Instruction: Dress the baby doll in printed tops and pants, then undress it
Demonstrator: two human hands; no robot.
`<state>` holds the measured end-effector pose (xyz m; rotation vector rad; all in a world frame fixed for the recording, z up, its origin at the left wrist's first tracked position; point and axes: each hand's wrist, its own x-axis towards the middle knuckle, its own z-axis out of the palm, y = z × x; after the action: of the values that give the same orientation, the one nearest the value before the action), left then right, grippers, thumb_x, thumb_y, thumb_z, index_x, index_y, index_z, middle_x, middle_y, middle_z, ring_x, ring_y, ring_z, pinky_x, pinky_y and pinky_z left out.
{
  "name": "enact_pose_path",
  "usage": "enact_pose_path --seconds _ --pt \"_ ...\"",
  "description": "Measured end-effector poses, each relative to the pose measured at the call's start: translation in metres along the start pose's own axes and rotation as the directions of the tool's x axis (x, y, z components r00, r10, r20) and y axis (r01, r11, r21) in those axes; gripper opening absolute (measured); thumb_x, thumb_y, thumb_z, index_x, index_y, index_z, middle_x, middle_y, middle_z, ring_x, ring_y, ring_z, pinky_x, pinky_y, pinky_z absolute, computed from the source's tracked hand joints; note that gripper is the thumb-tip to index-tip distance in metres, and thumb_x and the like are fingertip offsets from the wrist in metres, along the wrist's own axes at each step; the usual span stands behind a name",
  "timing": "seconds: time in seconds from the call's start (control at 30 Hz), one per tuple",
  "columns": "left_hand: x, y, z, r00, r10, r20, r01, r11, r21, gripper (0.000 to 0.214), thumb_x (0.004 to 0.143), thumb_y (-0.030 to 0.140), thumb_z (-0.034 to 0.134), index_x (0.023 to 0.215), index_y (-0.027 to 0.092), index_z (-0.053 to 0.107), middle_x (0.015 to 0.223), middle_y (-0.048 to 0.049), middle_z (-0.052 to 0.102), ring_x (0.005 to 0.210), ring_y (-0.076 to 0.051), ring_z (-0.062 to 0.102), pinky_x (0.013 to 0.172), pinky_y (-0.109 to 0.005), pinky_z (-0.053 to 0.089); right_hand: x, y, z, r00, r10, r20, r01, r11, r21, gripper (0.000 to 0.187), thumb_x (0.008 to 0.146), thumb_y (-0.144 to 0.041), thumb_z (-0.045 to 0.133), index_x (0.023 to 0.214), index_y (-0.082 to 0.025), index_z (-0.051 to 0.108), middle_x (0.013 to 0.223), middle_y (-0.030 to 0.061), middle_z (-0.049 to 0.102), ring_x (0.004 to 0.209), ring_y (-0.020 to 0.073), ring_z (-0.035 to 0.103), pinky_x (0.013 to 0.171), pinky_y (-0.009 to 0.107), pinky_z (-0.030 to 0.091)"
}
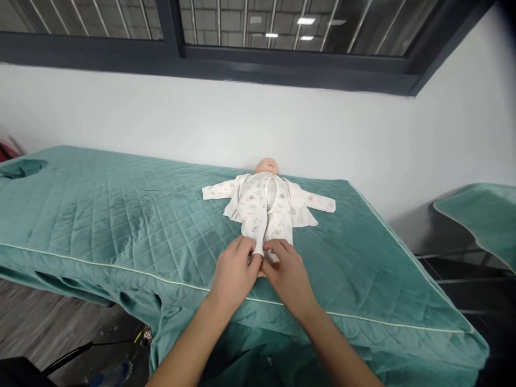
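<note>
A baby doll (pixel 266 166) lies on its back on a teal quilted bed (pixel 121 215), head toward the wall. It wears a white printed romper (pixel 264 207) with sleeves spread to both sides. My left hand (pixel 234 271) and my right hand (pixel 288 274) meet at the foot end of the romper. Both pinch the cuffs of the trouser legs between fingers and thumb. The doll's feet are hidden under my fingers.
The bed's front edge with its white piping runs just below my hands. A white wall stands behind the doll, with dark-framed windows above. A second teal-covered bed (pixel 484 220) is at the right. Dark floor and cables (pixel 80 352) lie at the lower left.
</note>
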<state>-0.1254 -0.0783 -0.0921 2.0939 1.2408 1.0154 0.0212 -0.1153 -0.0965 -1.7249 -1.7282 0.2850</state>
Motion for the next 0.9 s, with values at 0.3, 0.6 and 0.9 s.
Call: enact_pose_path --seconds 0.3,0.6,0.9 --pt "-0.022 -0.024 0.001 0.998 0.066 -0.008 -0.061 0.960 0.275 0.013 0.096 0.019 0.049 0.084 0.021 0.051 0.083 -0.0002 0.057 0.078 -0.017 0.058 0.069 -0.030 0.043 -0.003 0.007 -0.009 0.988 -0.149 0.045 0.156 0.961 -0.229 0.012 0.090 -0.011 0.059 0.085 -0.021 0.063 0.084 0.0007 0.067 0.080 0.0177 0.060 0.075 0.032 0.033" --pt "-0.043 -0.025 -0.004 1.000 0.026 0.001 -0.026 0.976 0.217 0.016 0.091 0.013 0.050 0.105 0.020 0.049 0.120 -0.0101 0.060 0.108 -0.024 0.062 0.085 -0.039 0.054 -0.029 0.006 -0.018 0.983 -0.181 0.039 0.181 0.983 0.017 0.012 0.095 -0.015 0.054 0.097 -0.024 0.062 0.103 0.0038 0.067 0.097 0.0211 0.061 0.081 0.035 0.043" --pt "-0.014 0.007 0.026 0.943 0.276 0.187 -0.321 0.902 0.287 0.012 0.095 0.017 0.050 0.102 0.018 0.061 0.142 -0.0128 0.054 0.142 -0.031 0.041 0.113 -0.054 0.043 -0.047 0.086 -0.002 0.984 0.124 -0.126 -0.116 0.990 0.074 0.041 0.079 -0.014 0.055 0.120 -0.019 0.055 0.117 0.0121 0.061 0.111 0.0285 0.057 0.094 0.047 0.050"
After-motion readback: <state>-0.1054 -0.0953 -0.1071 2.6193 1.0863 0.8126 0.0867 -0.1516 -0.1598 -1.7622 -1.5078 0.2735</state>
